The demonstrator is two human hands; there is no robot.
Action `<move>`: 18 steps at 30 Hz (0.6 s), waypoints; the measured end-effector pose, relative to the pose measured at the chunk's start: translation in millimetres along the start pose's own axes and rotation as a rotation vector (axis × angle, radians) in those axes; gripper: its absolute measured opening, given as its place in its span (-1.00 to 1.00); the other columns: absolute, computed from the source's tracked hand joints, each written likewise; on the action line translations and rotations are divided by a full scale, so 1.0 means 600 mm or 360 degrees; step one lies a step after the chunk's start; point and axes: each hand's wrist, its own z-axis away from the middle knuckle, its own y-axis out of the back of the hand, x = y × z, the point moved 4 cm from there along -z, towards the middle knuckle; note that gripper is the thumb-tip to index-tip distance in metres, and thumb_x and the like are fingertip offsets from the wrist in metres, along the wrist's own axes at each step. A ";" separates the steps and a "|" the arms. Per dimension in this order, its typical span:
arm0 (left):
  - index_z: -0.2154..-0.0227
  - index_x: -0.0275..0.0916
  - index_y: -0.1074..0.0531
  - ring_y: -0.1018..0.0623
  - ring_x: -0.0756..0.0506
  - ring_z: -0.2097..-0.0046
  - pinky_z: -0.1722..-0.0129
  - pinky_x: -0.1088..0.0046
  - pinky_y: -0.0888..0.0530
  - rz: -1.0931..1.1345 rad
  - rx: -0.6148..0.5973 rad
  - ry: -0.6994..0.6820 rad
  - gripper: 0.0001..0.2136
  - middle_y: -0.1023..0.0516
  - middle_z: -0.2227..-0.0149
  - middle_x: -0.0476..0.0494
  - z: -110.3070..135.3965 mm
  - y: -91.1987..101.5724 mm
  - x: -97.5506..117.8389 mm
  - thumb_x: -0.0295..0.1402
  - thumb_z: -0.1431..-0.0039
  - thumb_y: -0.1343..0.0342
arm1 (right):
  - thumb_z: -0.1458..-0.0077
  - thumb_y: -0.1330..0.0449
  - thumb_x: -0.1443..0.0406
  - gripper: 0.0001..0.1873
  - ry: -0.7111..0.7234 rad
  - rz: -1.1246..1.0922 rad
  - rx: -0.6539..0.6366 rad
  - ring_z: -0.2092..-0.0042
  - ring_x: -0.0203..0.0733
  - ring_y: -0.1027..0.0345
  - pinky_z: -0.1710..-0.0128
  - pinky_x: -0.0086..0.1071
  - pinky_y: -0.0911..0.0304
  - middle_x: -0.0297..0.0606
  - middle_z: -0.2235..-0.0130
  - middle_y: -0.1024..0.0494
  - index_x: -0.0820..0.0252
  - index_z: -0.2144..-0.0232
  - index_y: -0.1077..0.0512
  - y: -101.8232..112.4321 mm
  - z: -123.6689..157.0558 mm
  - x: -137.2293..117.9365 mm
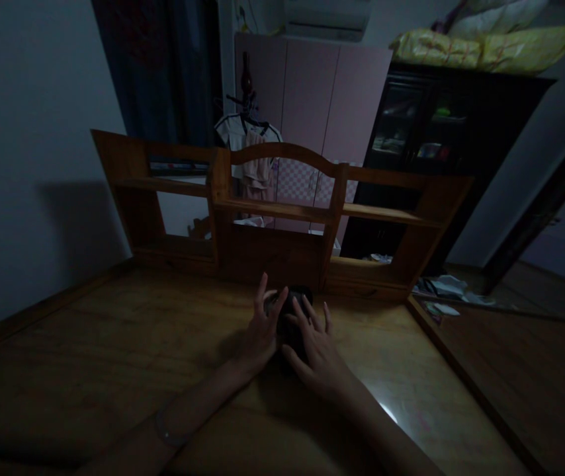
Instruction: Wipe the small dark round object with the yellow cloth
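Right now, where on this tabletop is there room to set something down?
Bare tabletop lies between the left forearm and the wall, and between the right forearm and the right rim. Crowded: mid-table, where left hand and right hand are at a dark object.

The person's left hand (261, 325) and right hand (318, 347) touch a dark object (293, 336) on a wooden desk (163, 344), before a wooden shelf (272, 210).

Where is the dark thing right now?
The dark thing is just below the head view's centre, between the left hand and right hand, on the near side of the wooden shelf.
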 end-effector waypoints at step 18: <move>-0.23 0.17 0.14 -0.20 -0.22 -0.21 -0.05 0.09 -0.39 -0.0015 -0.0174 -0.0167 -0.19 0.60 -0.31 -0.08 0.011 -0.006 0.007 -0.56 -0.06 -0.14 | 0.06 -0.10 0.45 -0.48 0.0027 -0.0663 -0.0104 -0.11 -0.06 -0.22 -0.23 -0.01 0.05 -0.19 -0.01 -0.43 0.12 -0.01 -0.33 0.004 -0.003 0.009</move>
